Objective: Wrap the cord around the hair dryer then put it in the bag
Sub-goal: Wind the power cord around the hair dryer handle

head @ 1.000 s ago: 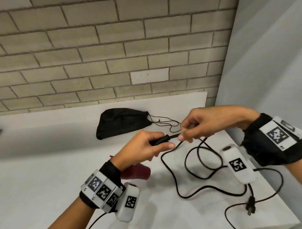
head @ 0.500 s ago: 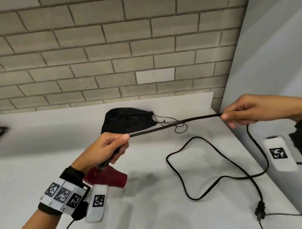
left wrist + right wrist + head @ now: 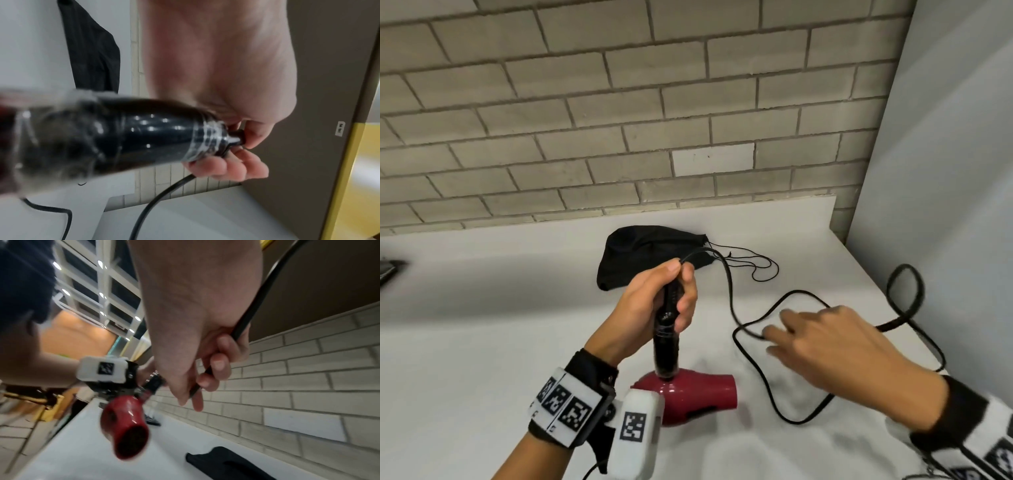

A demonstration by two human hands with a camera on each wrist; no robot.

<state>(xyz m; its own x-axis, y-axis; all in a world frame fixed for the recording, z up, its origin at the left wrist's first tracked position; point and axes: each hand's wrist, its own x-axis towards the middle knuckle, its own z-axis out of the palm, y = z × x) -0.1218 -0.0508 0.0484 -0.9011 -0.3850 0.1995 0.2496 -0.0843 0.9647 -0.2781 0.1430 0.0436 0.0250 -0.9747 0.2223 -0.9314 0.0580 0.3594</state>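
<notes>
The hair dryer [image 3: 698, 394] has a red barrel and a black handle [image 3: 667, 339] that points up. My left hand [image 3: 654, 308] grips the top of that handle, where the black cord [image 3: 726, 270] leaves it; the grip shows in the left wrist view as the left hand [image 3: 236, 146] around the handle end. The cord loops over the white counter [image 3: 482, 359] to my right hand [image 3: 822, 346], which holds a stretch of it. In the right wrist view the right hand [image 3: 207, 369] curls its fingers round the cord [image 3: 265, 288]. The black drawstring bag [image 3: 647, 250] lies flat behind the dryer.
A brick wall [image 3: 619, 120] runs along the back of the counter and a grey panel [image 3: 945, 171] closes off the right side. The bag's drawstrings [image 3: 756, 267] trail to the right. A dark object [image 3: 387, 274] sits at the far left edge.
The cord was stretched taut between my hands; now my right hand has come down and inward with a slack loop. My left hand has turned the dryer handle upright.
</notes>
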